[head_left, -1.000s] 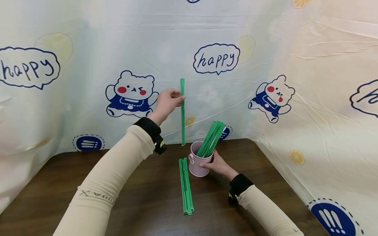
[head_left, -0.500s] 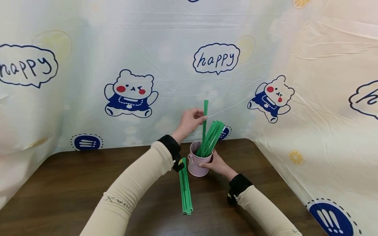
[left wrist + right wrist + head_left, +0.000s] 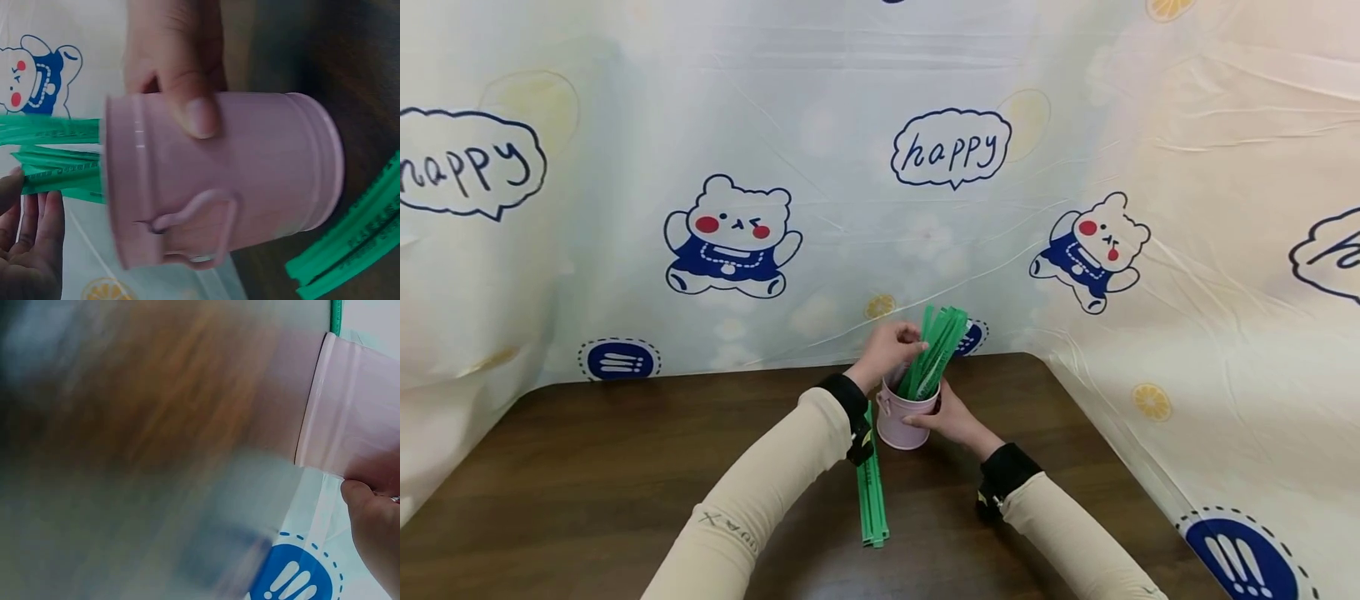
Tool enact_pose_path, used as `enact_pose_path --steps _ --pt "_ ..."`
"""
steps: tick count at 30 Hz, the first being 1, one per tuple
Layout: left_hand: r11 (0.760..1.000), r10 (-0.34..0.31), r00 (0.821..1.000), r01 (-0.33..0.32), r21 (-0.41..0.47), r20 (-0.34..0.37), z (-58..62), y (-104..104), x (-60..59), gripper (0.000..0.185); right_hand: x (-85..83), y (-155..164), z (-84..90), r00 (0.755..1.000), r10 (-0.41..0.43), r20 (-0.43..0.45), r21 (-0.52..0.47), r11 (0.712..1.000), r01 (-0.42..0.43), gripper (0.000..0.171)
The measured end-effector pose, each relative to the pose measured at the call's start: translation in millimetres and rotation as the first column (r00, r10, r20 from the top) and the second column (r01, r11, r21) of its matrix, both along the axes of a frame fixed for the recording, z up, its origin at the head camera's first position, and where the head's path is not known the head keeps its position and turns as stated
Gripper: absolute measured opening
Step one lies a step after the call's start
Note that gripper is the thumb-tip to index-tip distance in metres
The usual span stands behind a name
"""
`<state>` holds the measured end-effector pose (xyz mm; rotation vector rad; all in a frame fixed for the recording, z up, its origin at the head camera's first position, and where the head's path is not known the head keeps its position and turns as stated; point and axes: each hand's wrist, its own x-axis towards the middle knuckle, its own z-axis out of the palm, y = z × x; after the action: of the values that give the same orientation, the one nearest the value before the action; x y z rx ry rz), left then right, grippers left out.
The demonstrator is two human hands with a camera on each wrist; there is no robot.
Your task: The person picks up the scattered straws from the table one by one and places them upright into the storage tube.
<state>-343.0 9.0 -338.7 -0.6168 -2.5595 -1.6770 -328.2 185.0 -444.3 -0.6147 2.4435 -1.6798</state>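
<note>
Your right hand [image 3: 953, 414] wraps its fingers round the small pink metal cup with a side handle [image 3: 907, 421], thumb pressed flat on its wall. Above it, your left hand [image 3: 891, 349] pinches one long flat green plastic strip [image 3: 923, 333] among the bundle standing in the cup. Below your left wrist, more green strips [image 3: 872, 500] lie flat on the dark brown wooden table [image 3: 587, 467].

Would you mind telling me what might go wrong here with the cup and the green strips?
The pink cup is narrow and the tall green strips lean to one side, so a push from the left hand might tip it, though the right hand steadies it. The loose strips on the table lie under the left forearm and could be swept.
</note>
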Motion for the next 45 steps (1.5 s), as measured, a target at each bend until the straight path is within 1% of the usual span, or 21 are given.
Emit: enact_pose_path --steps 2,4,8,11,14,17,19,21,22,23,26,28,29,32,34,36,40,41,42,44,45 --pt "1.000 -0.020 0.999 0.019 0.010 0.038 -6.1 1 -0.1 0.030 0.4 1 -0.6 1.000 0.000 -0.003 0.007 1.000 0.000 0.097" --pt "0.999 -0.034 0.998 0.033 0.015 0.059 -10.8 2 -0.7 0.031 0.6 1 -0.5 1.000 -0.006 0.000 0.012 1.000 0.006 0.097" --pt "0.999 -0.035 0.997 0.034 0.006 0.062 -15.9 4 -2.6 0.030 -0.7 -1 0.1 1.000 0.010 -0.001 -0.002 1.000 -0.010 0.096" --pt "0.999 -0.047 0.997 0.048 -0.013 0.067 -16.0 5 -2.6 0.032 -1.2 -1 0.8 1.000 0.008 0.006 -0.014 1.000 -0.008 0.096" --pt "0.996 -0.074 0.994 0.077 -0.035 0.075 -14.8 1 -1.7 0.037 -1.3 -2 1.7 1.000 0.006 0.012 -0.017 1.000 -0.006 0.096" --pt "0.994 -0.100 0.992 0.103 -0.043 0.081 -11.3 -8 -1.7 0.042 -0.3 -2 2.3 1.000 0.005 0.001 -0.008 1.000 -0.005 0.095" --pt "0.993 -0.105 0.992 0.108 -0.047 0.074 -7.8 -17 -3.2 0.043 0.3 -3 2.7 1.000 -0.002 -0.003 -0.003 1.000 0.002 0.095" --pt "0.995 -0.092 0.994 0.095 -0.042 0.060 -3.8 -27 -5.9 0.042 1.0 -4 3.0 1.000 -0.018 0.000 -0.004 1.000 0.018 0.094" --pt "0.996 -0.075 0.996 0.078 -0.038 0.054 -2.4 -33 -7.6 0.042 1.3 -4 3.3 1.000 -0.029 0.004 -0.003 1.000 0.029 0.094" --pt "0.998 -0.052 0.998 0.054 -0.039 0.042 -1.3 -39 -8.9 0.041 1.5 -4 3.5 0.999 -0.035 0.003 0.001 0.999 0.035 0.093" --pt "0.999 0.032 0.998 -0.030 -0.038 0.054 -2.0 -58 -10.1 0.038 2.2 -5 4.1 0.999 -0.047 0.002 0.018 0.999 0.047 0.092" --pt "0.995 0.072 0.993 -0.066 -0.070 0.097 -7.0 -70 -9.0 0.037 2.6 -4 4.6 0.998 -0.057 0.001 0.033 0.998 0.056 0.092" --pt "0.993 0.080 0.988 -0.068 -0.097 0.129 -10.5 -76 -7.8 0.037 2.9 -4 4.8 0.998 -0.060 0.003 0.038 0.997 0.060 0.092" --pt "0.981 0.075 0.970 -0.031 -0.190 0.231 -25.5 -87 -3.5 0.036 3.4 -3 5.3 0.997 -0.070 0.011 0.047 0.996 0.069 0.092" --pt "0.970 0.079 0.956 -0.008 -0.245 0.282 -35.9 -89 0.0 0.037 3.6 -3 5.5 0.998 -0.065 0.014 0.045 0.997 0.065 0.092" --pt "0.962 0.095 0.949 -0.010 -0.272 0.301 -48.6 -87 2.8 0.038 3.5 -3 5.0 0.998 -0.061 0.015 0.044 0.997 0.060 0.092" --pt "0.952 0.153 0.937 -0.054 -0.302 0.313 -73.3 -79 6.5 0.037 3.2 -4 3.5 0.998 -0.058 0.015 0.042 0.997 0.058 0.092" --pt "0.949 0.167 0.935 -0.067 -0.308 0.312 -78.6 -76 6.7 0.032 2.8 -4 3.1 0.998 -0.060 0.012 0.045 0.997 0.060 0.093" --pt "0.946 0.179 0.932 -0.076 -0.314 0.315 -83.3 -75 6.6 0.024 2.8 -3 3.1 0.998 -0.061 0.010 0.048 0.997 0.060 0.093" --pt "0.940 0.204 0.924 -0.093 -0.328 0.324 -90.5 -72 7.3 0.002 2.4 -2 2.6 0.998 -0.059 0.003 0.051 0.997 0.059 0.093" --pt "0.938 0.215 0.921 -0.102 -0.332 0.325 -93.5 -71 7.5 0.010 2.4 -2 2.4 0.998 -0.057 0.002 0.050 0.997 0.057 0.094"
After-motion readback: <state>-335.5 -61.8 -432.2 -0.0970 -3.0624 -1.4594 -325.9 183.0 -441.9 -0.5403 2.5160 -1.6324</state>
